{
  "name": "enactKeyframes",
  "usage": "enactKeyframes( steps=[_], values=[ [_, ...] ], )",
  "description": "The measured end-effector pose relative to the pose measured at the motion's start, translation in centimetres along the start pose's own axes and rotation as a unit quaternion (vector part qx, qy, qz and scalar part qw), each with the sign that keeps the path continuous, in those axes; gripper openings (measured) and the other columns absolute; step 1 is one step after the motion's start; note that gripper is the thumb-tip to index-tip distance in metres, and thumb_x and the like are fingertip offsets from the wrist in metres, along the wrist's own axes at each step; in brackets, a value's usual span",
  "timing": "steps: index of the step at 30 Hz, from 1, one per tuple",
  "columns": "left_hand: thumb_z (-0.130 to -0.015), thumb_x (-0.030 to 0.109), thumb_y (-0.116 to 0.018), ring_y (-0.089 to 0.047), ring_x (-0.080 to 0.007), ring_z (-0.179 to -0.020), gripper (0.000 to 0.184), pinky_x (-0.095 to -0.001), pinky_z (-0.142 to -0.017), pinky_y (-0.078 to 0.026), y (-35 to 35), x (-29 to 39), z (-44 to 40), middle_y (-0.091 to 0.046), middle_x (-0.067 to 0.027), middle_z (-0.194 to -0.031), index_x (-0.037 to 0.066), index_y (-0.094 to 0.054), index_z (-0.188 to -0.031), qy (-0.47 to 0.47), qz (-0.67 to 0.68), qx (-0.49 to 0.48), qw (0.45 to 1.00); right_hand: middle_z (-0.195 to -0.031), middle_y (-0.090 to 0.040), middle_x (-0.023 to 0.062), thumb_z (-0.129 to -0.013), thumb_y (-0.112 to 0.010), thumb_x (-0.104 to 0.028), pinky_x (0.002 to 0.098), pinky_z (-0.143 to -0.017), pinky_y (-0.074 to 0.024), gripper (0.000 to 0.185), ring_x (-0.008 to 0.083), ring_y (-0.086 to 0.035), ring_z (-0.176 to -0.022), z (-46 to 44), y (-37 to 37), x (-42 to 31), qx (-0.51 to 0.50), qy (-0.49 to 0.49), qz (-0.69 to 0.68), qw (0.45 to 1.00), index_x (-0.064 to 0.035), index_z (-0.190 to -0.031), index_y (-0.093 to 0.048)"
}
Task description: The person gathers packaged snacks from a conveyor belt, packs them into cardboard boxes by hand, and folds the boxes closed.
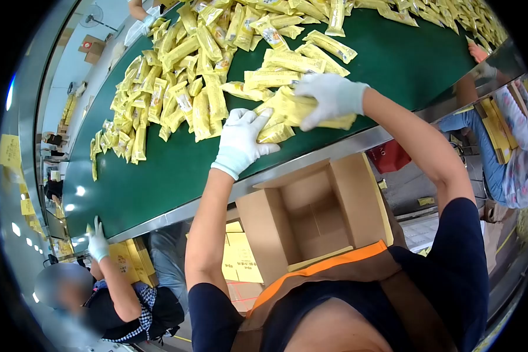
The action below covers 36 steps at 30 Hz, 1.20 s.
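Observation:
Long yellow sealed packets (268,84) lie heaped on the green conveyor belt (176,170). My left hand (240,141), in a white glove, rests against the left ends of a few packets, its thumb and forefinger spread apart on either side of them. On top of the same small bunch of packets (290,108) is my gloved right hand (332,100), closed over them; it and the packets under it are smeared by motion. The packets partly hide its fingertips. Just below the belt's edge, an open cardboard box (314,217) stands in front of my body.
A metal rail (188,208) edges the belt. At the lower left, a co-worker's gloved hand (98,242) is raised beside the belt, near yellow cartons (132,261). Another person in jeans (481,146) is at the right. More hands reach in at the far edges.

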<state>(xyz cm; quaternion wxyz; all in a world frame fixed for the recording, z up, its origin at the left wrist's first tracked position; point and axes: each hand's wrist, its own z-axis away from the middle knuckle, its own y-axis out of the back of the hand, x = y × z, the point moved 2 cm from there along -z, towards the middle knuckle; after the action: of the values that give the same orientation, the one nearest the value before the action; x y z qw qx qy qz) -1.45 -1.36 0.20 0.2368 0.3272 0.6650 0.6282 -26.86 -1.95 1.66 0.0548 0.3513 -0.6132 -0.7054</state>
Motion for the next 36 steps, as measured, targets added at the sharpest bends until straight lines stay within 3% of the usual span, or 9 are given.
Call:
enactKeyframes(
  steps=[6, 11, 14, 18, 22, 25, 27, 30, 36],
  values=[
    [-0.065, 0.051, -0.08, -0.052, -0.0342, -0.109, 0.091, -0.0412, -0.096, -0.044, -0.3, -0.2, -0.6, -0.054, -0.0146, -0.119, 0.013, -0.051, -0.142, 0.01, 0.025, 0.042, 0.999, -0.116, -0.057, 0.0122, -0.064, -0.078, -0.047, 0.0412, -0.092, -0.0461, 0.065, 0.0329, -0.053, -0.113, 8.7, 1.5, -1.2, 0.077, -0.063, 0.173, 0.98, -0.0104, -0.115, -0.063],
    [-0.061, 0.059, -0.079, -0.057, -0.0375, -0.111, 0.117, -0.043, -0.096, -0.044, 1.1, 1.4, -2.1, -0.054, -0.0194, -0.126, 0.018, -0.024, -0.155, 0.121, -0.061, -0.116, 0.984, -0.119, -0.055, 0.0135, -0.06, -0.081, -0.042, 0.0425, -0.094, -0.0442, 0.085, 0.0328, -0.053, -0.111, 9.6, 0.7, 1.1, 0.173, -0.028, 0.124, 0.977, -0.0074, -0.131, -0.05],
    [-0.059, 0.064, -0.077, -0.059, -0.0348, -0.105, 0.12, -0.0416, -0.094, -0.042, 1.6, 1.7, -1.9, -0.059, -0.0185, -0.115, 0.017, -0.022, -0.155, 0.116, -0.032, -0.157, 0.98, -0.117, -0.057, 0.0144, -0.066, -0.076, -0.053, 0.0415, -0.094, -0.0433, 0.093, 0.0313, -0.054, -0.112, 10.1, 0.4, 1.2, 0.053, -0.151, 0.17, 0.972, -0.0082, -0.141, -0.044],
    [-0.058, 0.058, -0.08, -0.054, -0.0369, -0.11, 0.117, -0.0483, -0.11, -0.029, 4.4, 2.4, -5.6, -0.058, -0.0169, -0.11, 0.016, -0.027, -0.154, 0.01, -0.017, 0.026, 0.999, -0.115, -0.057, 0.0145, -0.07, -0.072, -0.059, 0.0394, -0.092, -0.0437, 0.093, 0.0296, -0.056, -0.109, 10.6, 0.8, 0.4, -0.006, -0.198, 0.195, 0.961, -0.0099, -0.143, -0.043],
    [-0.059, 0.066, -0.075, -0.051, -0.0392, -0.119, 0.118, -0.0554, -0.113, -0.021, 2.6, 0.4, -11.8, -0.054, -0.0212, -0.132, 0.015, -0.027, -0.154, 0.067, -0.04, -0.144, 0.986, -0.107, -0.059, 0.0133, -0.066, -0.076, -0.054, 0.0393, -0.091, -0.0457, 0.091, 0.0296, -0.058, -0.103, 11.0, 1.1, 0.6, 0.004, -0.182, 0.209, 0.961, -0.01, -0.14, -0.046],
    [-0.059, 0.065, -0.074, -0.049, -0.0376, -0.122, 0.116, -0.0551, -0.114, -0.02, 2.4, 0.9, -9.7, -0.054, -0.0183, -0.128, 0.015, -0.029, -0.153, 0.016, -0.072, -0.125, 0.989, -0.111, -0.063, 0.0161, -0.065, -0.077, -0.051, 0.0396, -0.09, -0.0489, 0.089, 0.032, -0.062, -0.104, 11.2, 1.9, 2.6, -0.008, -0.178, 0.123, 0.976, -0.0114, -0.139, -0.047],
    [-0.056, 0.059, -0.077, -0.05, -0.0361, -0.113, 0.112, -0.0458, -0.103, -0.038, 1.9, 2.6, -7.3, -0.056, -0.0154, -0.119, 0.012, -0.036, -0.149, 0.013, -0.053, -0.115, 0.992, -0.11, -0.067, 0.017, -0.065, -0.08, -0.049, 0.0384, -0.092, -0.05, 0.081, 0.0303, -0.065, -0.105, 10.4, 4.1, 2.9, 0.029, -0.228, -0.147, 0.962, -0.0019, -0.126, -0.055],
    [-0.056, 0.053, -0.081, -0.05, -0.0339, -0.111, 0.107, -0.0414, -0.097, -0.044, 1.1, 3.5, -6.2, -0.056, -0.0131, -0.118, 0.01, -0.042, -0.145, 0.005, -0.064, -0.056, 0.996, -0.118, -0.064, 0.0179, -0.069, -0.079, -0.048, 0.0356, -0.093, -0.0494, 0.083, 0.025, -0.063, -0.107, 5.3, 6.8, 1.4, 0.038, -0.164, -0.307, 0.937, 0.0005, -0.131, -0.051],
    [-0.055, 0.058, -0.08, -0.049, -0.0362, -0.115, 0.101, -0.0423, -0.101, -0.041, 0.7, 3.1, -5.9, -0.055, -0.02, -0.121, 0.004, -0.053, -0.135, 0.026, -0.055, -0.053, 0.997, -0.141, -0.05, 0.0257, -0.056, -0.074, -0.069, 0.0387, -0.103, -0.0421, 0.118, 0.0331, -0.052, -0.127, -7.8, 3.5, 2.1, -0.101, -0.144, -0.064, 0.982, 0.0036, -0.143, -0.041]
  ],
)
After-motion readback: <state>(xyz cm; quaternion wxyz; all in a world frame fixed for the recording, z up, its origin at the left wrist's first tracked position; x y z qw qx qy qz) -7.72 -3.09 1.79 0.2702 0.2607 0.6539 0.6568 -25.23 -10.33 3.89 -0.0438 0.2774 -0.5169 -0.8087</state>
